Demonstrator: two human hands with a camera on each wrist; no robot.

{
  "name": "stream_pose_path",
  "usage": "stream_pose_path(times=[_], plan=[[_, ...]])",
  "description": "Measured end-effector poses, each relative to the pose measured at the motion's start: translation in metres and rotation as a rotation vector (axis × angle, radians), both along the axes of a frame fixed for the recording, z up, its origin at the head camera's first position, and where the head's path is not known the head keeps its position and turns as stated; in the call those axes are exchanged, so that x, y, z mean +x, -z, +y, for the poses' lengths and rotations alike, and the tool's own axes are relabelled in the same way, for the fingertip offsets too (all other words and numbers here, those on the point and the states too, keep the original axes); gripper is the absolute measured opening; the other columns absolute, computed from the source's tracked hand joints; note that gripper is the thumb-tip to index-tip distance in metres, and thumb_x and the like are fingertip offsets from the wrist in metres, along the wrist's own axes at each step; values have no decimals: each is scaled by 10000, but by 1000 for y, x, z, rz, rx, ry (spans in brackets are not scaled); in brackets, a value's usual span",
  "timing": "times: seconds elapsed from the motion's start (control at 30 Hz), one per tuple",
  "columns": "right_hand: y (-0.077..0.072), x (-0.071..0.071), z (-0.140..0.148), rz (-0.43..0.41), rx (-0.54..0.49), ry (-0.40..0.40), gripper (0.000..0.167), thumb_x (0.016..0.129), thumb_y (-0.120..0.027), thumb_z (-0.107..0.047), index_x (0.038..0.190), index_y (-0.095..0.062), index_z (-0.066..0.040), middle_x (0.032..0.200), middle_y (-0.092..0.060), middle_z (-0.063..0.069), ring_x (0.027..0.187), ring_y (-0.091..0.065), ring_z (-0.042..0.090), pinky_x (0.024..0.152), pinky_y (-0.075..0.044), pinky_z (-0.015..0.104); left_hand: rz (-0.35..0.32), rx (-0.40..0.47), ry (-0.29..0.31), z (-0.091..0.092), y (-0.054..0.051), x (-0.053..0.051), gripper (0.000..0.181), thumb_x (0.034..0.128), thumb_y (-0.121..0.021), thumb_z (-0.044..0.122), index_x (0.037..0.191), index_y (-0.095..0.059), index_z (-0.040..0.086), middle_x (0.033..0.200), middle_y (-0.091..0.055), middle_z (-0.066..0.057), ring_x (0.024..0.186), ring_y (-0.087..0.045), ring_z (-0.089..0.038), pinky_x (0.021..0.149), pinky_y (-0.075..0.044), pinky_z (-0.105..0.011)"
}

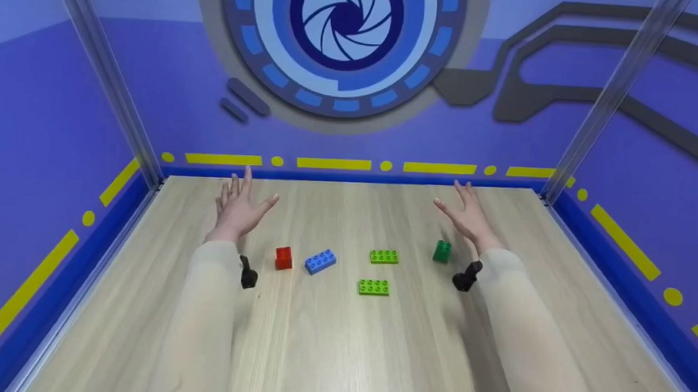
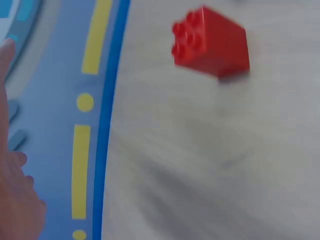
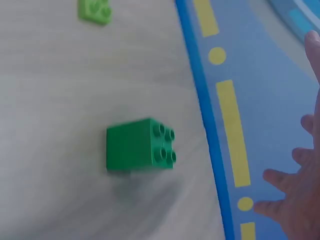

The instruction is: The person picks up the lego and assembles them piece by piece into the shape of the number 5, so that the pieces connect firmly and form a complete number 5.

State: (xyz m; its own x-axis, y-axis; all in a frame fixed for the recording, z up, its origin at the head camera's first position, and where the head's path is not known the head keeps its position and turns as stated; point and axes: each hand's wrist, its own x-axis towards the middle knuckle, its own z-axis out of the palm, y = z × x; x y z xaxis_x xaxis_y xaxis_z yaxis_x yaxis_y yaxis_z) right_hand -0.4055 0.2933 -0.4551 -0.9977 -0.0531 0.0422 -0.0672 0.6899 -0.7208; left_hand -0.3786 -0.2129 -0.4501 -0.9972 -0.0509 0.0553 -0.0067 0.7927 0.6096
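Observation:
My left hand (image 1: 237,210) is spread above the table's far left part, fingers extended and holding nothing. Nearest to it stands a red toy brick (image 1: 284,258), which the left wrist view shows as a tall block (image 2: 215,45) with studs on top. On the other side my right hand (image 1: 469,218) also hovers with its fingers spread and holds nothing. A dark green toy brick (image 1: 442,251) stands just left of the right wrist, apart from the hand. Between the hands lie a blue brick (image 1: 321,261), set at a slant, and two lime green bricks, one farther (image 1: 384,256) and one nearer (image 1: 374,287).
The wood-grain table (image 1: 319,348) is bounded by a blue back wall (image 1: 170,111) and side walls with yellow markings. Metal posts (image 1: 104,79) rise at the back corners. A black wrist mount (image 1: 249,273) juts inward from the left sleeve, another (image 1: 467,276) from the right.

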Motion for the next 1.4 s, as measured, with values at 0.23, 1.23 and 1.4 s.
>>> stream_pose_path(times=[0.23, 1.23, 1.4], plan=[[18, 19, -3, 41, -361, -2, 759, 1016, -605, -498, 1639, -278, -214, 1729, -205, 86, 1568, -249, 396, 1270, -271, 599, 211, 309, 36, 19, 14, 19, 997, 970, -591, 629, 1647, 86, 350, 1757, 1, -65, 1624, 47, -334, 1281, -104, -684], [102, 50, 7, 1, -588, 152, 679, 979, -677, -48, 1583, -367, -63, 1614, -430, 181, 1490, -417, 340, 1130, -422, 274, -35, 719, 344, 170, 113, 89, 706, 902, -776, 79, 1522, -443, 31, 1444, -567, -214, 1346, -551, -365, 1185, -439, -504], [103, 51, 5, -3, -602, 166, 679, 969, -687, -33, 1572, -377, -37, 1591, -452, 193, 1453, -443, 319, 946, -448, 83, -25, 559, 369, 174, 115, 88, 628, 882, -794, 84, 1452, -537, 33, 1407, -623, -167, 1324, -576, -329, 1169, -450, -494]])
